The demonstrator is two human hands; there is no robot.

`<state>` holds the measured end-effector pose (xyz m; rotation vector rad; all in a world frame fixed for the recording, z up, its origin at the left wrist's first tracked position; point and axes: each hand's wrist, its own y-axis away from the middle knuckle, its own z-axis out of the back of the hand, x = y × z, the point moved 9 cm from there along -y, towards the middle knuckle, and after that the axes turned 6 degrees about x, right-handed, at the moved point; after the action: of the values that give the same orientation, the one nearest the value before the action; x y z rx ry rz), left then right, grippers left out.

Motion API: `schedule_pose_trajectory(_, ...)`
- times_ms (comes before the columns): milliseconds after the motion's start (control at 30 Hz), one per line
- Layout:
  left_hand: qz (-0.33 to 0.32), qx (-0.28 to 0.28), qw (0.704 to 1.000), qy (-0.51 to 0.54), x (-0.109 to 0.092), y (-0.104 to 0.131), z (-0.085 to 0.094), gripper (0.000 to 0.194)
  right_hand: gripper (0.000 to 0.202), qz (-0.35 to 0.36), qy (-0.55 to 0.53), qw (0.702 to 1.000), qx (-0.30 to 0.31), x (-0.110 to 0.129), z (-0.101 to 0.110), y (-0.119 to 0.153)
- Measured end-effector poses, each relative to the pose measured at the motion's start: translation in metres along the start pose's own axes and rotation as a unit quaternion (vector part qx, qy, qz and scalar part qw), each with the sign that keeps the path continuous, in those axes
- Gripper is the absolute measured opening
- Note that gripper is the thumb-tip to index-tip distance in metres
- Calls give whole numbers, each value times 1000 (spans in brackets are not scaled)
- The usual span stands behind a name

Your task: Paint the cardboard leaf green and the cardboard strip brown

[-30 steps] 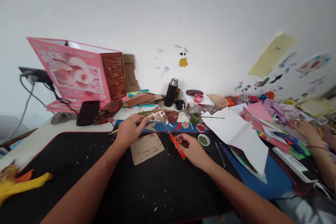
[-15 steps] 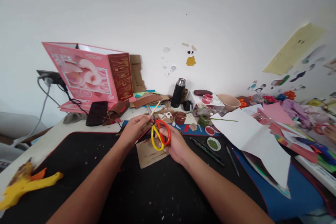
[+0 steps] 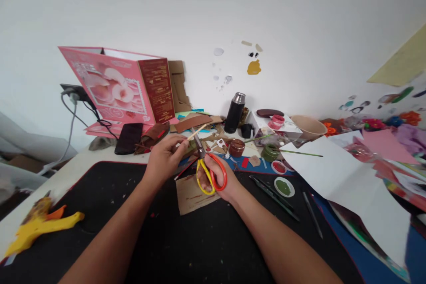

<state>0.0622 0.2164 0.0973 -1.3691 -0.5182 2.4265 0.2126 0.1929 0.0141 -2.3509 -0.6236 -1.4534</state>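
Observation:
A thin pale wooden stick [image 3: 199, 131] is pinched between the thumb and fingers of my left hand [image 3: 166, 156], pointing up to the right. My right hand [image 3: 221, 177] grips a pair of scissors [image 3: 212, 177] with one yellow and one red handle loop. The metal blades point up and left, close beside the stick; I cannot tell whether they touch it. Beneath both hands lies a piece of brown cardboard [image 3: 195, 197] with dark smears, resting on the black mat [image 3: 186, 242].
A yellow glue gun [image 3: 43, 226] lies at left. A pink box [image 3: 115, 88], a phone [image 3: 129, 138] and a black flask [image 3: 234, 113] stand or lie behind. Paint jars [image 3: 270, 152], a lid of green paint [image 3: 284, 187], pens [image 3: 274, 197] and white paper [image 3: 353, 191] are to the right.
My view has turned slightly right. The scissors have moved down and right, away from my left hand, and more of their blades shows. My left hand still holds the stick, now tilted flatter.

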Motion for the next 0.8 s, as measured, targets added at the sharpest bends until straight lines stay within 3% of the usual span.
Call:
schedule_pose_trajectory(100, 2, -24, 992, -127, 5, 0, 7, 33, 61, -5, 27, 1000, 6, 3, 9, 6)
schedule_pose_trajectory(267, 28, -32, 976, -216, 14, 3, 5, 36, 69, 3, 38, 999, 37, 12, 12, 11)
schedule_pose_trajectory(500, 55, -80, 954, -284, 17, 1, 23, 35, 83, -39, 64, 995, 73, 9, 2, 12)
schedule_pose_trajectory(800, 45, -68, 956, -281, 16, 2, 19, 35, 83, -33, 96, 988, 114, 3, -4, 15)
